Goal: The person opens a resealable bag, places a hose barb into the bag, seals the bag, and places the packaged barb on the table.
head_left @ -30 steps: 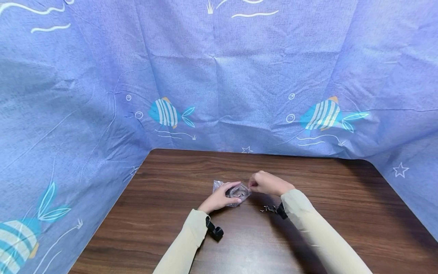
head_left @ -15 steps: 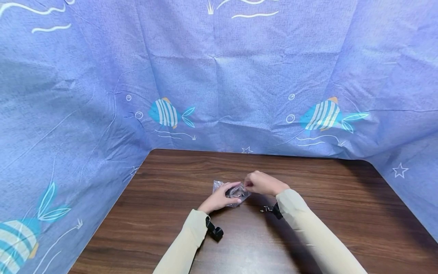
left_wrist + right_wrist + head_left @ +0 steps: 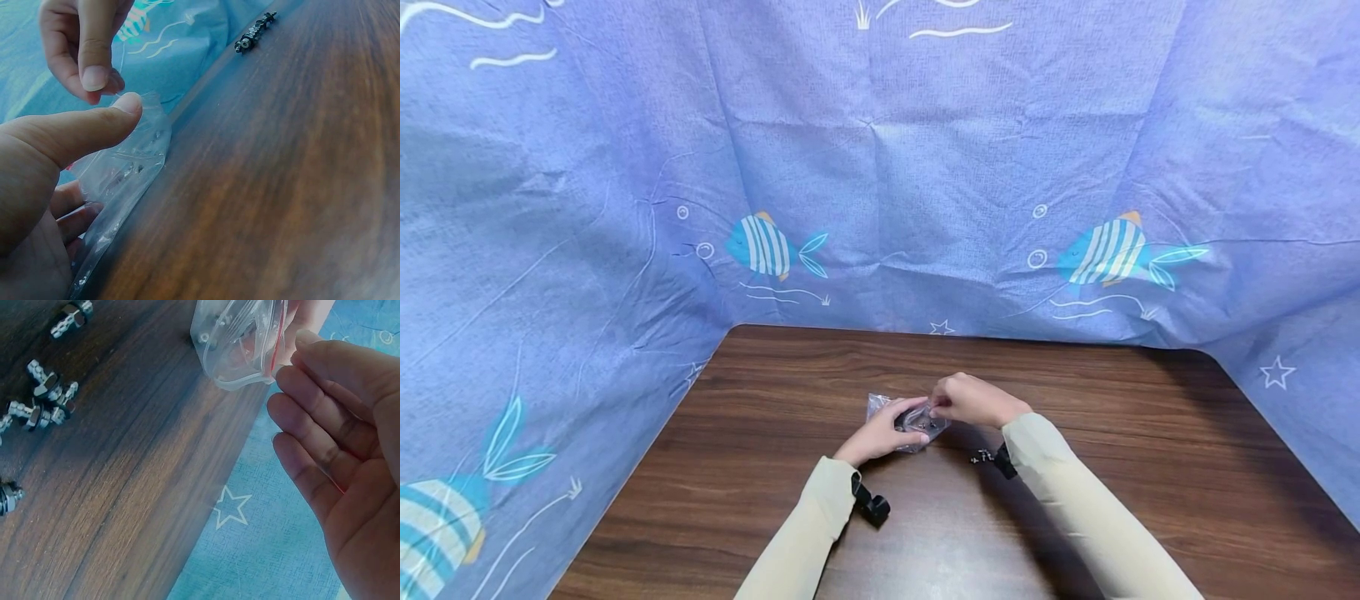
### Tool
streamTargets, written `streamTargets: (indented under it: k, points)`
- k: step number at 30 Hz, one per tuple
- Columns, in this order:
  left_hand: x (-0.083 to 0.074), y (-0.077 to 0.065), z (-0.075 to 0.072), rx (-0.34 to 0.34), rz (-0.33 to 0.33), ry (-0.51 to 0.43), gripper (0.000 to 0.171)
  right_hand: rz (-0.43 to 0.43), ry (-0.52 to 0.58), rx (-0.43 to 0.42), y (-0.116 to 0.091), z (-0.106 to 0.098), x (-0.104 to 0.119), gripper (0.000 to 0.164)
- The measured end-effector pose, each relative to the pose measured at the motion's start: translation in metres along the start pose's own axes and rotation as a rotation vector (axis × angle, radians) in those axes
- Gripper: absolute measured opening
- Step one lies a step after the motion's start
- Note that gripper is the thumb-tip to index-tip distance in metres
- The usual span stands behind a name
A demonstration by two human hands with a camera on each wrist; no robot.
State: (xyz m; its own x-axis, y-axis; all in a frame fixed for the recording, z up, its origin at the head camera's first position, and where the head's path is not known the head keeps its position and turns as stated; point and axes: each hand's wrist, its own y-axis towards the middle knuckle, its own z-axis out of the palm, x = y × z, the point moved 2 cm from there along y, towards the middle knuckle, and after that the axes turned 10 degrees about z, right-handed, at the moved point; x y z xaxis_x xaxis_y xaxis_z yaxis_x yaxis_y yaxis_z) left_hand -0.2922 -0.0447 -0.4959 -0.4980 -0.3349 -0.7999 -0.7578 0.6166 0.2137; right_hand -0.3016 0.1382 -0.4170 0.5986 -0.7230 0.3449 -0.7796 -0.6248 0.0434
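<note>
A clear zip bag [image 3: 937,430] lies under both hands in the middle of the table, small metal fittings showing inside it. My left hand [image 3: 880,435] holds the bag's left side, its thumb [image 3: 106,128] along the plastic and the other fingers behind. My right hand [image 3: 973,400] is over the bag's right side. In the right wrist view its thumb and fingertips [image 3: 289,376] come together right at the red-lined mouth; I cannot tell what they pinch. Several loose metal fittings [image 3: 47,390] with dark hex nuts lie on the table near the right wrist.
The dark wood table [image 3: 790,375] ends at the back against a blue fish-patterned cloth [image 3: 955,150], which also hangs at the left and right. A black strap device [image 3: 872,505] sits on the left wrist, another [image 3: 1004,462] on the right.
The right hand has moved left from the bag's right edge to over its mouth, mostly in the first half second. The left hand and the bag have stayed in place.
</note>
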Motion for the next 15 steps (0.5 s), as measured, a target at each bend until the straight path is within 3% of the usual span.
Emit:
streamTargets:
  k: [15]
  points:
    - [-0.0003,-0.0005,0.0004,-0.002,-0.006,0.005,0.064,0.043,0.047,0.06,-0.0091,0.0001,-0.0075,0.005]
